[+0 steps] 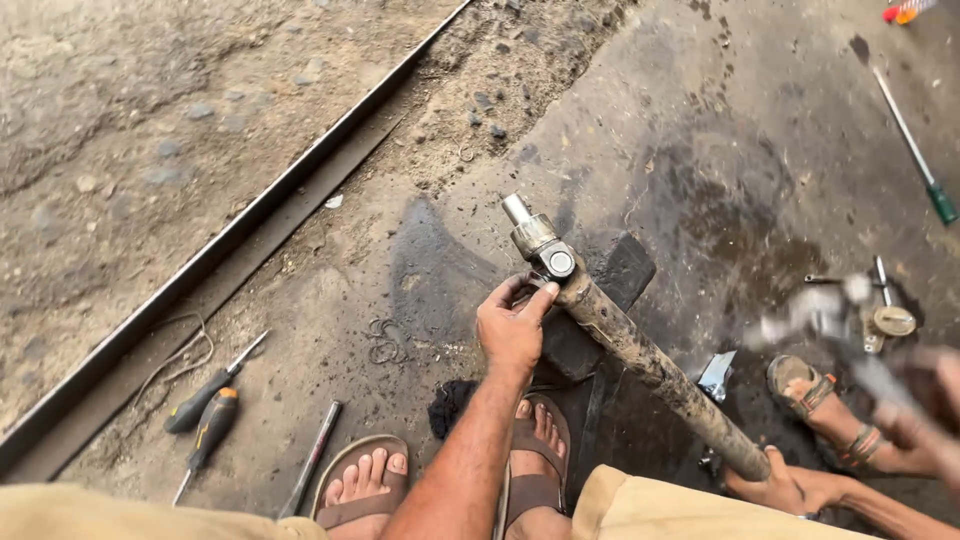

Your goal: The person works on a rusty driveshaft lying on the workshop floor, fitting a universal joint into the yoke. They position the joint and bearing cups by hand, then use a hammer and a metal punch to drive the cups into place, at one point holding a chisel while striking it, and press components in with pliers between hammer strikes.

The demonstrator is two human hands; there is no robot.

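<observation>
Clearly the work was midway: the muddy shaft [650, 365] lay propped on a black block [610, 290], its clean joint [545, 250] pointing toward eleven o'clock, and nothing had yet come off it. The left hand [512, 325] curled loosely around the shaft just below the joint. The right hand [925, 395], at three o'clock, was a blur clenched on a hammer [830, 320]. Another person's hand [790, 488] steadied the shaft's near end at five o'clock.
</observation>
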